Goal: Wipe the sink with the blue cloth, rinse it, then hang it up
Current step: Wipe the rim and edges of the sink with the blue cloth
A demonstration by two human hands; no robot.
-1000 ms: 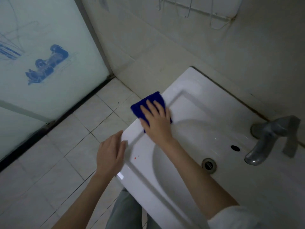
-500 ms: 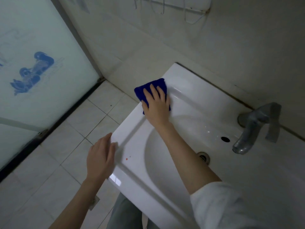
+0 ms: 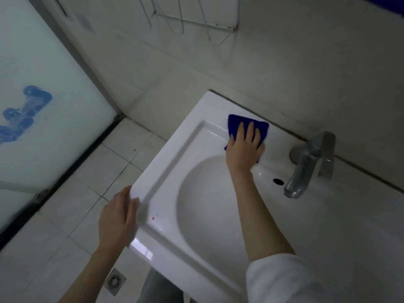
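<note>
One blue cloth (image 3: 238,124) under flat right hand (image 3: 243,152) fingers (image 3: 240,133); left hand (image 3: 117,219) relaxed against sink (image 3: 175,162).

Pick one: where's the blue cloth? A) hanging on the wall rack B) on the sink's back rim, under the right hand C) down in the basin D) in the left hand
B: the right hand presses the blue cloth flat on the back rim of the sink, beside the faucet; the left hand holds no cloth.
</note>
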